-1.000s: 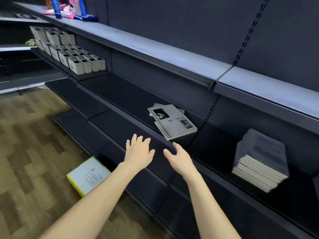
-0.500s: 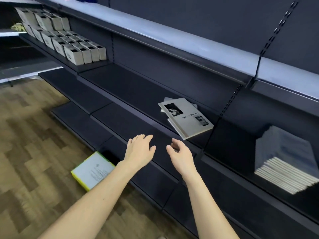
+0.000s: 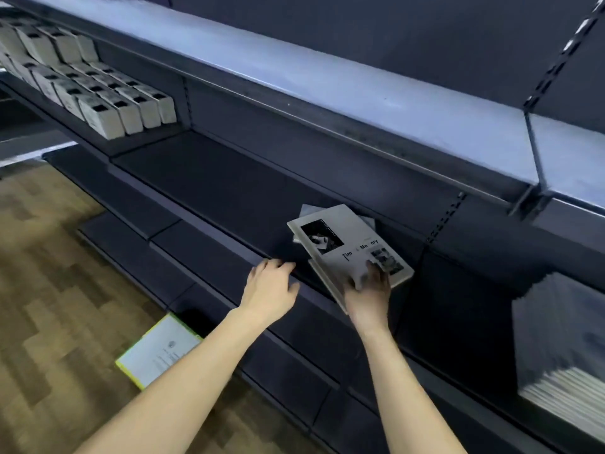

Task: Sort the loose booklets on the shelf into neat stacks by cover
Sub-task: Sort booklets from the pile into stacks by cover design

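Booklets [image 3: 347,247] lay in a small loose pile on the middle shelf [image 3: 212,188], the pale top one askew over at least two more whose corners poked out behind and beneath; the exact count was hidden. The right hand [image 3: 368,290] made its grip on the pile's near edge, thumb pressed on the top cover and fingers curled under, probably to draw it off for sorting. The left hand [image 3: 270,288] rested spread on the shelf lip just beside it, holding nothing, likely steadying. One neat stack [image 3: 563,348] stood well apart at right; one yellow-edged book [image 3: 160,350] lay on the floor.
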The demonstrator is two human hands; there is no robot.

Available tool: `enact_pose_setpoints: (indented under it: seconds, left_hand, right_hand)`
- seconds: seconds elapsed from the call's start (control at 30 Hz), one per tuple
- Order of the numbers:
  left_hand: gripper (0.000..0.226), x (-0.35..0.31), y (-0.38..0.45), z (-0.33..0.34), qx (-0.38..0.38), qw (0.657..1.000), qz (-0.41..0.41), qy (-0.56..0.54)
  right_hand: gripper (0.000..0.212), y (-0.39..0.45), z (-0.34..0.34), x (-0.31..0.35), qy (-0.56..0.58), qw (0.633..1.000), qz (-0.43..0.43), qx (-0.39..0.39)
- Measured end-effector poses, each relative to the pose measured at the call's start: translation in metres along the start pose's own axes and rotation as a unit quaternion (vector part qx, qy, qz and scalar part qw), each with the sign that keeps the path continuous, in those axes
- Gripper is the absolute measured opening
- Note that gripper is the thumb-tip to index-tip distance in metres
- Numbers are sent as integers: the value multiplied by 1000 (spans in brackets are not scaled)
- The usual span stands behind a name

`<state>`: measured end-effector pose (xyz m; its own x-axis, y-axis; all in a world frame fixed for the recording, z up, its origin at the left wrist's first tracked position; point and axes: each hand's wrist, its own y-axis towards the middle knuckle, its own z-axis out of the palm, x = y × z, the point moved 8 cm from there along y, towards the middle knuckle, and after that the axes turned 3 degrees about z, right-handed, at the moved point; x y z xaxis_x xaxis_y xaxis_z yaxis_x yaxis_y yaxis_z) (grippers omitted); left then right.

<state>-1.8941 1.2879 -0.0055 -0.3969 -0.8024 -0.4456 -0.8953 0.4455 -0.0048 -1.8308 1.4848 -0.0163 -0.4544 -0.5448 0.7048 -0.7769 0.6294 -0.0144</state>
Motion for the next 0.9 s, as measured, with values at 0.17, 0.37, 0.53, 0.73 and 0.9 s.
enact_pose_setpoints:
  seconds: [0.17, 0.37, 0.53, 0.73, 0.9]
  left_hand:
    - [45, -7, 43, 14, 15, 1000, 4, -5]
    - [44, -12, 77, 35, 52, 998, 21, 1]
    - [40, -14, 91, 38, 47, 998, 43, -14]
    - [44, -6, 90, 35, 68, 995, 69, -23]
    - [50, 5, 79, 33, 104, 988, 103, -41]
  right_hand:
    - [69, 49, -4, -22, -89, 995, 22, -43]
    - [104, 87, -7, -40, -141, 985, 76, 64]
    - [125, 94, -17, -48, -165, 978, 111, 67]
    - [126, 38, -28, -42, -155, 974, 152, -72]
    - [124, -5, -29, -64, -113, 957, 258, -71]
